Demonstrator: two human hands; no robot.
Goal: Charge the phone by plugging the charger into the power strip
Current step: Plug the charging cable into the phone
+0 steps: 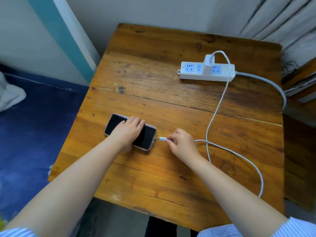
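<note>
The phone (130, 131) lies screen-up on the wooden table (171, 177), left of centre in the head view, its long axis running from upper left to lower right. My left hand (127, 130) rests flat across it, fingers spread over the far edge, pinning rather than gripping it. Just to the right of the phone's lower-right end, not touching it, I see the cable plug (162, 139) pointing at that end. My right hand (182, 142) pinches the plug between thumb and fingertips, closed on it. The white cable (216, 108) runs up to the charger (209, 64), already seated in the power strip (206, 71) at upper right. I judge that a short leftward push remains.
</note>
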